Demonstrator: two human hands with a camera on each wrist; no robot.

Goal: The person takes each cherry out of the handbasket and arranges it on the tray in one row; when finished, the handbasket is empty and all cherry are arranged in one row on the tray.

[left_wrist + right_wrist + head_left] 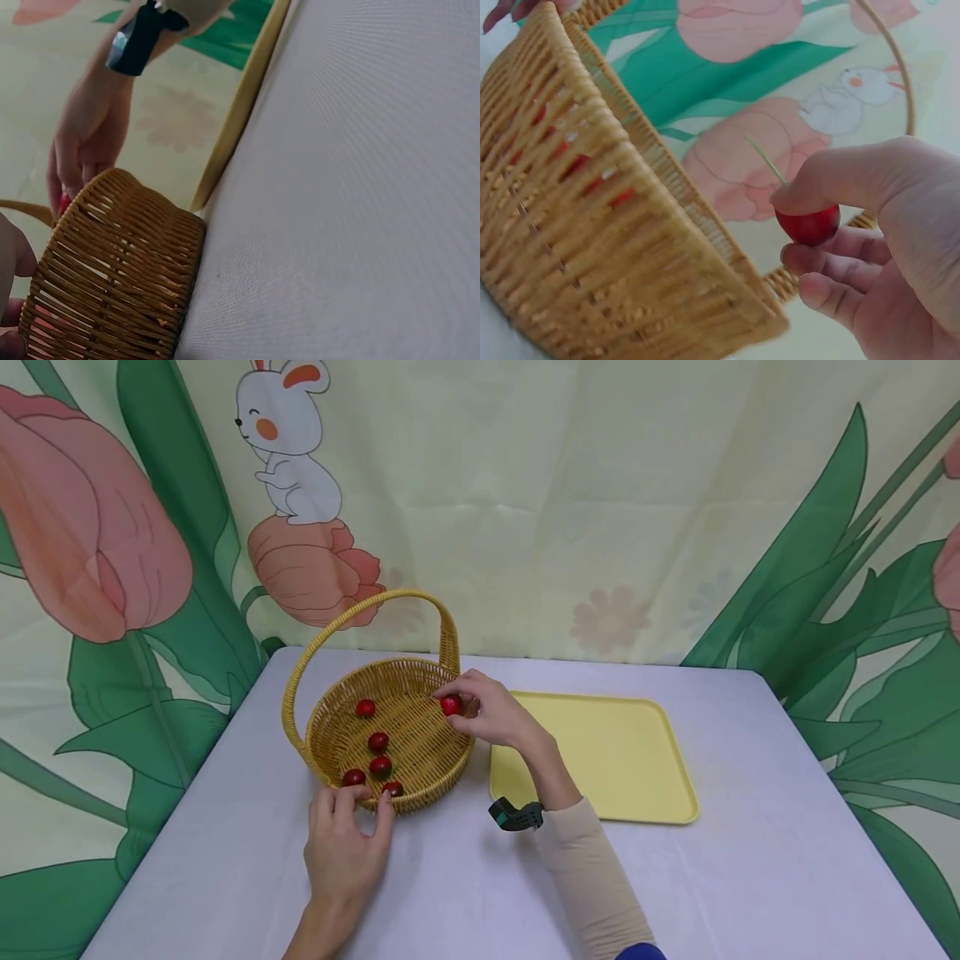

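Between the thumb and fingers of my right hand (491,710) is a red cherry (810,223), pinched just inside the right rim of a woven basket (423,793). Its thin green stem sticks up past the thumb in the right wrist view. My left hand (348,843) grips the basket's near rim, thumb and fingertips over the edge. Inside the basket lie several more cherries, one toward the back left (365,708), another near the middle (378,742), the others close to the left fingers. In the left wrist view, the basket wall (112,277) hides most of the held cherry.
A yellow rectangular tray (600,760) lies right of the basket, partly behind the right forearm. The basket's tall handle (360,604) arches over its back left side. A white cloth (750,860) covers the table, and a printed curtain (525,510) hangs behind.
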